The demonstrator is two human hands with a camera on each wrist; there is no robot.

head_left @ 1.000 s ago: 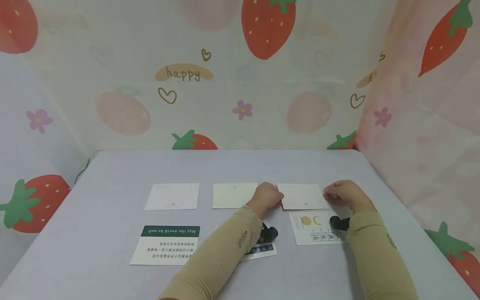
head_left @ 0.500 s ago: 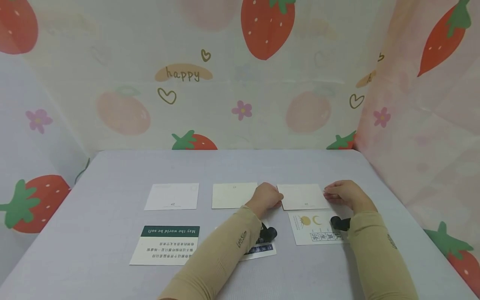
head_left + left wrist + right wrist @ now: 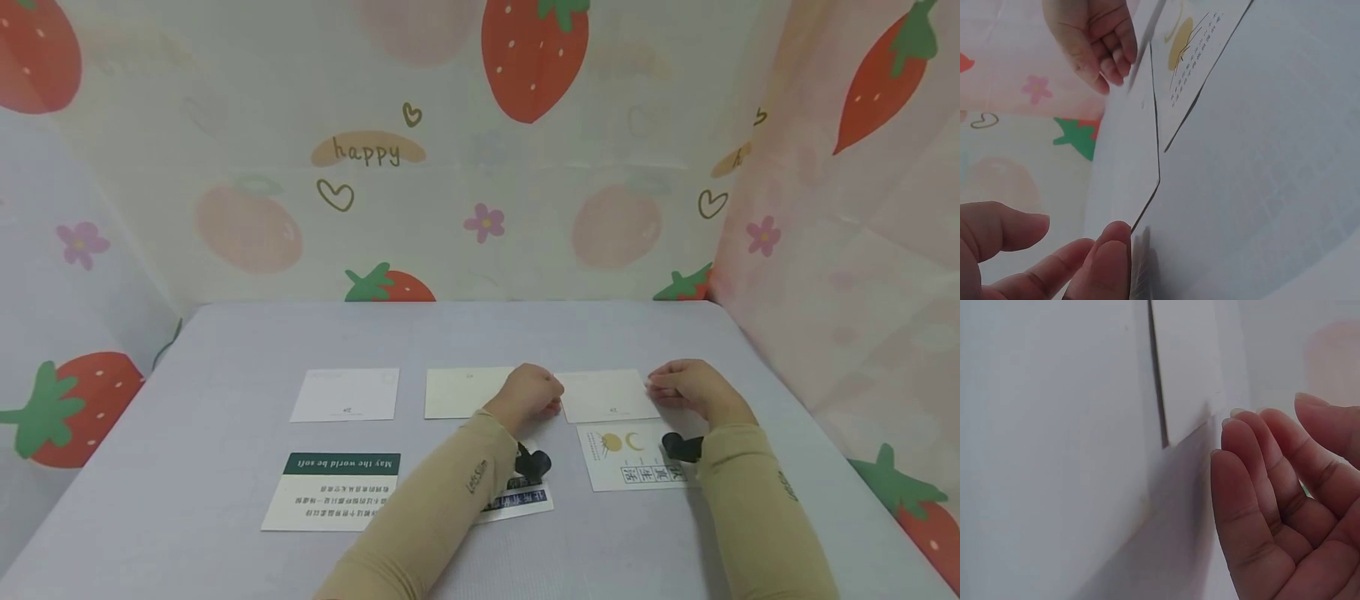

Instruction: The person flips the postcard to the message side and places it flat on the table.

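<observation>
In the head view, a white postcard (image 3: 609, 397) lies flat between the two hands, at the right end of the back row. My left hand (image 3: 528, 393) is at its left edge; in the left wrist view the fingers (image 3: 1107, 265) reach that edge, the thumb apart from them. My right hand (image 3: 692, 390) stands just off the opposite edge, its fingers loosely bent with nothing between them in the right wrist view. Nearer me lies a card with a yellow sun and moon (image 3: 622, 446), its right part hidden by the right wrist's black camera (image 3: 682, 447).
A cream card (image 3: 465, 392) and a white card (image 3: 347, 395) continue the back row leftward. In front lie a green-banded text card (image 3: 330, 492) and a dark-printed card (image 3: 521, 500) mostly under the left arm. A strawberry-print cloth (image 3: 480, 158) hangs behind the table.
My left hand has shifted very slightly left. The postcard's left end has come a little nearer me, so it sits at a slight slant. My right hand has hardly moved.
</observation>
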